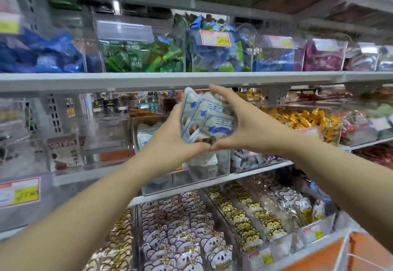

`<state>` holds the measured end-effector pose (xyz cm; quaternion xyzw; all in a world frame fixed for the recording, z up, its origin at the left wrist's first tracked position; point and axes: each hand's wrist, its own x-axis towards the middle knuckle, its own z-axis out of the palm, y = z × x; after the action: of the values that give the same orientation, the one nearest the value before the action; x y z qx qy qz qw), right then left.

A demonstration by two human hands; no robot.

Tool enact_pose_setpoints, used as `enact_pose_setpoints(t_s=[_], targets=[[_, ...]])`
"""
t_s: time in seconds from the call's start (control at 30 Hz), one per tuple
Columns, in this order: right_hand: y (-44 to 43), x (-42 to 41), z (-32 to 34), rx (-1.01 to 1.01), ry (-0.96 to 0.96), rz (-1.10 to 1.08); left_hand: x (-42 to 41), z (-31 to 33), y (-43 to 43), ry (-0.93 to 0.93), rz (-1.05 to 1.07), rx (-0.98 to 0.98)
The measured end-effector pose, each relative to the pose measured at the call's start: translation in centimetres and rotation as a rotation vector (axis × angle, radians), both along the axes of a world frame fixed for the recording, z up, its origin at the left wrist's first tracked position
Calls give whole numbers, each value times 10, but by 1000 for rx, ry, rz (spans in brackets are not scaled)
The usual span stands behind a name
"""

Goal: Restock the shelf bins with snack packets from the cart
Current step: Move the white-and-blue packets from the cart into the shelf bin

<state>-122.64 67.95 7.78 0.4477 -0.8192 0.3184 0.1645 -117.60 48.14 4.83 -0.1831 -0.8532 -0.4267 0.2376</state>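
Note:
A bunch of white snack packets with blue print (209,119) is clasped between both my hands at the middle shelf. My left hand (172,137) grips the bunch from the left and below. My right hand (244,126) curls over it from the right, fingers on top, and the two thumbs meet underneath. Right behind and below the bunch stands a clear shelf bin (221,164) that holds a few of the same white packets (146,136). The cart is mostly out of view; only an orange corner (331,258) shows at the bottom right.
The grey shelf edge (148,79) runs just above my hands. Clear bins of green (140,58), blue and purple sweets fill the upper shelf. Yellow packets (302,119) lie to the right. Bins of koala-face (180,234) and cat-face snacks (251,221) sit below.

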Motion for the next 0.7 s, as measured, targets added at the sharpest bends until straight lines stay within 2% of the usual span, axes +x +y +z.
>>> enact_pose_setpoints(t_s=[0.17, 0.27, 0.37, 0.47, 0.6, 0.7], targets=[[-26, -38, 18, 2, 181, -85, -37, 26, -18, -11, 104, -88], [-34, -72, 16, 154, 181, -163, -69, 21, -23, -145, 145, -129], [-40, -105, 9, 305, 151, -188, -101, 9, -25, -235, 50, -160], [-45, -129, 6, 459, 70, -231, -127, -6, -26, -408, -33, -215], [-52, -143, 15, 662, -73, -263, -143, -6, -28, -713, 55, -388], [-60, -143, 12, 784, -32, -323, -149, -2, -29, -823, 91, -453]])
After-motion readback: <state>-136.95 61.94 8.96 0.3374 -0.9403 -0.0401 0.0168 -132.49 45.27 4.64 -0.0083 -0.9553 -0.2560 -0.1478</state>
